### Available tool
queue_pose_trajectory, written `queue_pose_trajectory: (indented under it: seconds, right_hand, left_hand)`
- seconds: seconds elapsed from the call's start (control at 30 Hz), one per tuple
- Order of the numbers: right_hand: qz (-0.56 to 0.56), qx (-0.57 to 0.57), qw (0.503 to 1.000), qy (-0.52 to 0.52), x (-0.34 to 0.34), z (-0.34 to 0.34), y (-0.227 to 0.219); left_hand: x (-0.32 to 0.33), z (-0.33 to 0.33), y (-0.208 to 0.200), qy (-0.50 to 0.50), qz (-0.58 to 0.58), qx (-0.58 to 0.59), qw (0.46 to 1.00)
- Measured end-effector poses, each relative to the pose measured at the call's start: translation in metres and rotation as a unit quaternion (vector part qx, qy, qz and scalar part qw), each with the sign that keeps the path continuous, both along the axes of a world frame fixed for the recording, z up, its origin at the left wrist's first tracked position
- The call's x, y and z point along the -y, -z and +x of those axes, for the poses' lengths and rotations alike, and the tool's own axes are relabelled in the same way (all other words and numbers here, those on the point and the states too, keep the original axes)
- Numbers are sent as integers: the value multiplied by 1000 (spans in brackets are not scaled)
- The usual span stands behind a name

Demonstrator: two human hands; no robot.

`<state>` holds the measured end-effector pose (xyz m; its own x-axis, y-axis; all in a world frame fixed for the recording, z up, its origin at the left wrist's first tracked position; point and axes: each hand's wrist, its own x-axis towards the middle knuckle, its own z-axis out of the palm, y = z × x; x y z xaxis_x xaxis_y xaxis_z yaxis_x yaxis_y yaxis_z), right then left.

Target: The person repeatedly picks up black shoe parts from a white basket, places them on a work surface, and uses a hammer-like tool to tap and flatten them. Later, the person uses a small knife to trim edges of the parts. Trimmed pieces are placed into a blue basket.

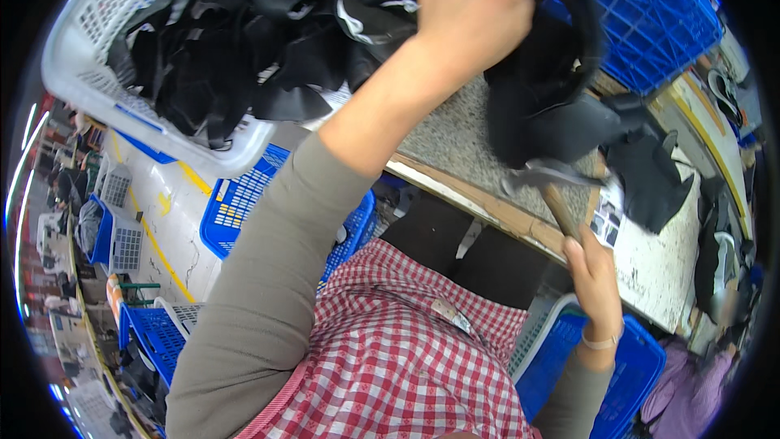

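My left hand (479, 12) is closed at the upper edge of a black shoe upper (561, 126), a soft leather-like piece with a rounded opening. This upper is slightly blurred and stands over the speckled grey slab (447, 130) on the workbench. In my right hand (595, 272) is a hammer (562, 211) with a wooden handle, gripped low down. The metal hammer head is just below the upper; whether they touch I cannot tell. The left fingertips are hidden behind the back of that hand.
A white basket (89, 106) heaped with black pieces stands at the upper left. A blue crate (650, 24) is at the upper right. More black pieces (650, 179) lie on the bench's right side. Blue baskets (231, 207) stand below the bench. A person in purple (691, 390) is at the lower right.
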<state>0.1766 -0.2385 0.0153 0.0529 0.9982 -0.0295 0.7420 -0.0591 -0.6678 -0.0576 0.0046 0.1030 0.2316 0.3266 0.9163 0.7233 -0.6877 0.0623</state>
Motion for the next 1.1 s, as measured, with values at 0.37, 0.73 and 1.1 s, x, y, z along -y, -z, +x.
queue_pose_trajectory:
  seconds: [0.37, 0.73, 1.1]
  right_hand:
    - [80, 140, 982, 95, -16, 2, 37]
    - [103, 220, 967, 71, -19, 4, 115]
    - [125, 207, 968, 66, -35, -1, 55]
  left_hand:
    - [-2, 84, 59, 164, -325, -475, 801]
    - [-21, 53, 110, 141, 61, -331, 931]
    - [12, -7, 176, 172, -424, -213, 863]
